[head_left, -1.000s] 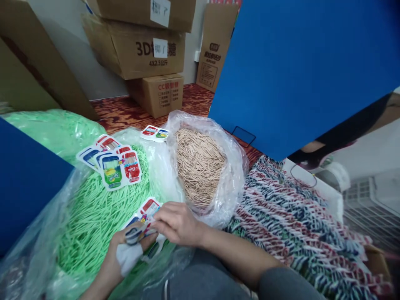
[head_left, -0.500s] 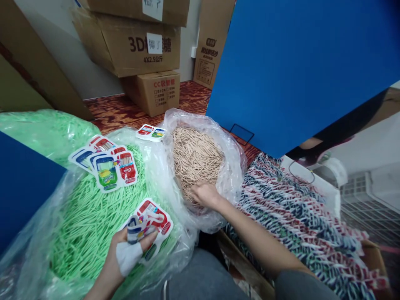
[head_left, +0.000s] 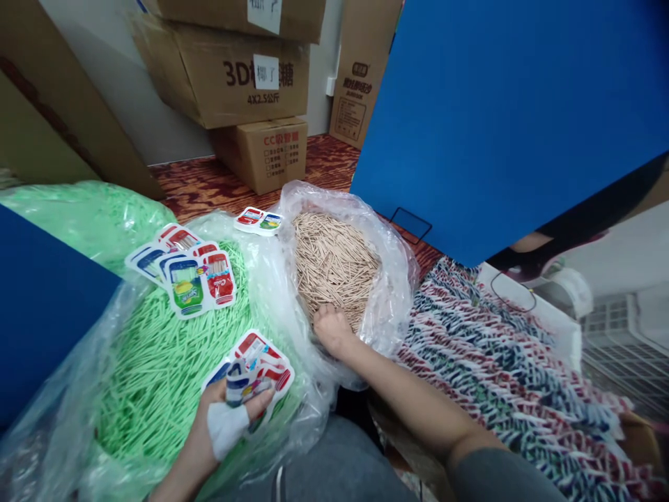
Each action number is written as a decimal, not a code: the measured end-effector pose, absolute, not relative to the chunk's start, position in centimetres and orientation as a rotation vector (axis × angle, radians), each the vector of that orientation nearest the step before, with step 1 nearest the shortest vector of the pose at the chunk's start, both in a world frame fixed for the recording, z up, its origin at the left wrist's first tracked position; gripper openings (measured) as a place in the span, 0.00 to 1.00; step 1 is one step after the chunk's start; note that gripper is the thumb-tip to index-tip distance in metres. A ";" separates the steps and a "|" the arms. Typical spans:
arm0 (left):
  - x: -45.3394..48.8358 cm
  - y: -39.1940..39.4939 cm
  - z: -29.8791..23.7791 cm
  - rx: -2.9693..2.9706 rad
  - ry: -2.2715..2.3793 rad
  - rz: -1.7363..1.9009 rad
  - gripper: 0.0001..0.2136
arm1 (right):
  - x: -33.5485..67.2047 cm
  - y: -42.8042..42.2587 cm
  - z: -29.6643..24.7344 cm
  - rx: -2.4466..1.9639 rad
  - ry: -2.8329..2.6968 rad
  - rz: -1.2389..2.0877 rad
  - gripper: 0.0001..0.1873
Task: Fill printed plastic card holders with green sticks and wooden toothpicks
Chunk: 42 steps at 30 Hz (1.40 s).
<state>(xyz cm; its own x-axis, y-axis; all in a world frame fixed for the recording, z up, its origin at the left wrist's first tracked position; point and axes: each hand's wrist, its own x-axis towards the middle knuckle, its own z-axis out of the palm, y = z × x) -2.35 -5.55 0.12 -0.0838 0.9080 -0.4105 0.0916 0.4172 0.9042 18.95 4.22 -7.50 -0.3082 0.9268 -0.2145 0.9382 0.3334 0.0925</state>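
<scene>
In my left hand, wrapped with white tape at the thumb, is a printed candy packet, bent under my fingers. More packets lie just beneath it, over the near edge of a clear bag of green candy sticks. My right hand is closed down among the brown candy sticks at the near side of their clear bag; what its fingers grip is hidden. A fan of red, blue and green packets rests on the green sticks. Another packet lies between the two bags.
Stacked cardboard boxes stand at the back on a red wood-patterned surface. Blue panels rise at the right and left. Rows of filled packets fill the right side, beside a grey basket.
My right hand has shifted slightly left within the brown sticks, its fingers more curled. My left hand still holds the packet. The whole view has moved a little.
</scene>
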 end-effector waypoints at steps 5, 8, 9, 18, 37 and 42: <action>-2.5 -5.6 0.3 0.956 1.430 0.817 0.11 | 18.6 4.1 -7.4 1.693 2.365 -0.054 0.15; -2.8 -5.7 0.2 0.946 1.436 0.830 0.12 | 18.8 3.7 -6.6 1.678 2.370 -0.075 0.14; -2.8 -5.8 0.2 0.943 1.440 0.836 0.12 | 18.9 3.5 -6.2 1.677 2.371 -0.083 0.14; -2.2 -5.5 0.0 0.723 1.225 1.048 0.13 | 23.7 4.0 -1.9 1.655 2.337 -0.394 0.13; 6.1 1.5 1.0 0.726 0.718 1.042 0.19 | 22.1 3.0 -2.7 1.522 1.651 -2.762 0.27; 3.4 2.3 2.0 0.776 0.782 1.142 0.16 | 24.1 4.2 -1.4 1.630 2.228 -2.271 0.23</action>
<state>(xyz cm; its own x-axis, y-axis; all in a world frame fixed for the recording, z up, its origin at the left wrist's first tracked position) 3.38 2.31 2.04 0.2269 0.9645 -0.1351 -0.4745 0.2306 0.8495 24.05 4.19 -1.44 -0.5110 0.8089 -0.2909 0.2755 -0.1664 -0.9468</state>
